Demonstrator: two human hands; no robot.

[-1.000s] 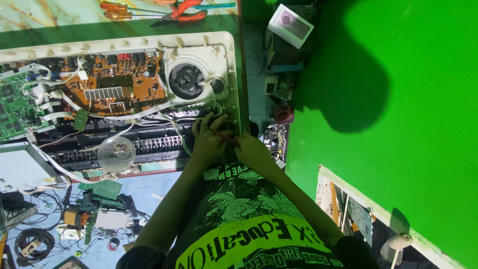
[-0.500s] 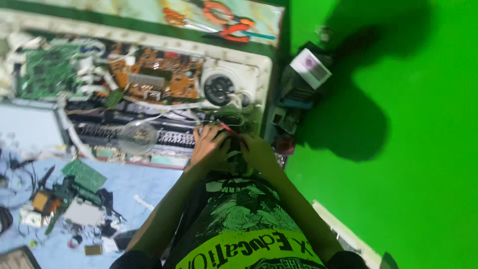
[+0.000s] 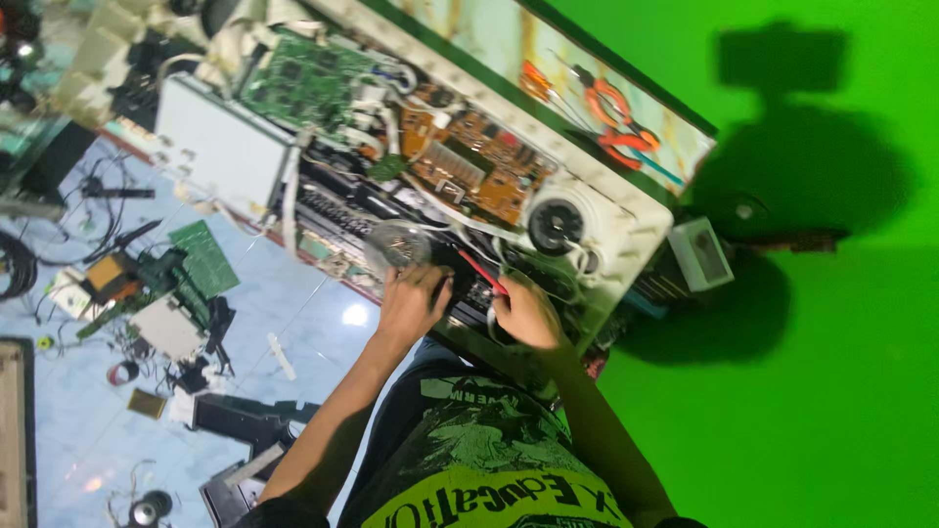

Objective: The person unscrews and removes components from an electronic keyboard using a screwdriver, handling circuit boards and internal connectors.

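Our right hand closed on a red-handled screwdriver, left hand curled, grip unclear, both on the opened keyboard chassis beside the speaker: a slip could gouge nearby wiring.

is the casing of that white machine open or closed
Open: the white machine has no cover, baring its orange circuit board, green board and speaker.

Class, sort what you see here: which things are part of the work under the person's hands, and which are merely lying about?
In hand:
left hand
right hand, holding a red-handled tool
opened cream casing, with its orange circuit board and round speaker

Lying about:
orange-handled pliers beyond the casing
loose green board on the blue floor
small white box
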